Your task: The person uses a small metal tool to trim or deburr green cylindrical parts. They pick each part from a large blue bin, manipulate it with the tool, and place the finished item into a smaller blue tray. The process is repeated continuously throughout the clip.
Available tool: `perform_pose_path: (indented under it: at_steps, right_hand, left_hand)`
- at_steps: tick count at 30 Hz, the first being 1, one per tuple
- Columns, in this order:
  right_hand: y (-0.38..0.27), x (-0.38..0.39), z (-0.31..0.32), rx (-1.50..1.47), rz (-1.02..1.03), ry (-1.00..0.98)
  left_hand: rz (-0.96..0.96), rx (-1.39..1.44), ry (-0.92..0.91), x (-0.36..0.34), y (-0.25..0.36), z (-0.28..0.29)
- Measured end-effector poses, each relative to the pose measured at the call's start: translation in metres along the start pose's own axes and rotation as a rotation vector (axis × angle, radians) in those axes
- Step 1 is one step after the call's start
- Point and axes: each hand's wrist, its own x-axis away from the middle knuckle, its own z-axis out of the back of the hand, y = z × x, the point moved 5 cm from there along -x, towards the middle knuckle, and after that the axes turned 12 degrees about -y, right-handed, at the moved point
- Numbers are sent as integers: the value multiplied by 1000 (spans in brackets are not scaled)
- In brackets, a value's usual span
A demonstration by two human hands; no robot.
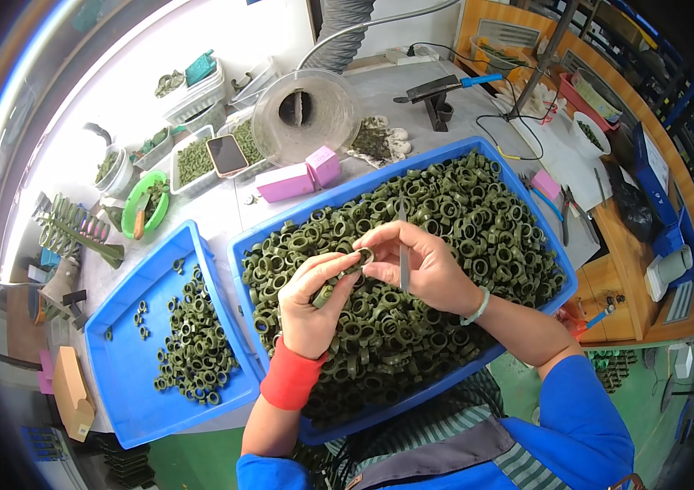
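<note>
Blue sleeves (584,416) frame the near edge, and past them both bare hands meet over a large blue bin (490,151). It is heaped with dark green rings, far too many to count. To its left, one shallower blue tray (122,367) holds a smaller pile, also past counting, with a few stray pieces lying apart. Farther off, one bright green bowl (128,214) holds green scraps and a wooden-handled tool (140,222); one clear tub (200,186) is filled with small green bits, and one phone (227,155) rests across its edge. Two pink blocks (284,183) sit just beyond the bin.

Above the heap, the left hand (312,306) pinches one green ring (366,260) between thumb and fingertips; another green piece (322,296) shows within its curl. Fingers partly cover the pinched ring, so I can't tell exactly which way its opening faces. The right hand (424,265) grips one slim metal blade (404,265) beside it, long axis running near to far.
</note>
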Motion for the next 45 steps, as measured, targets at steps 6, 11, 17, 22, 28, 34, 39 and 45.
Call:
perform_pose_path:
  at_steps: [6,11,17,22,28,34,39,45]
  right_hand:
    - [15,-2,14,182,-129,0]
    - [27,4,12,1028,13,-224]
    - [43,1,2,1238,10,-304]
    - [35,0,13,902,-41,-284]
    - [37,7,3,1128,-24,-418]
    - [27,-1,6,909,0,-332]
    - [24,-2,-2,859,2,-352]
    - [25,-1,-2,850,3,-375]
  left_hand:
    - [-52,-195,5,-1,9,19]
    - [282,-552,314,42,-18,124]
    - [572,-1268,185,108,-60,178]
    - [265,-756,122,54,-38,125]
    - [221,-778,153,40,-46,147]
    - [281,-1077,129,49,-98,180]
    - [443,-1368,-273,17,-148,148]
    - [577,-1454,-427,3,-172,145]
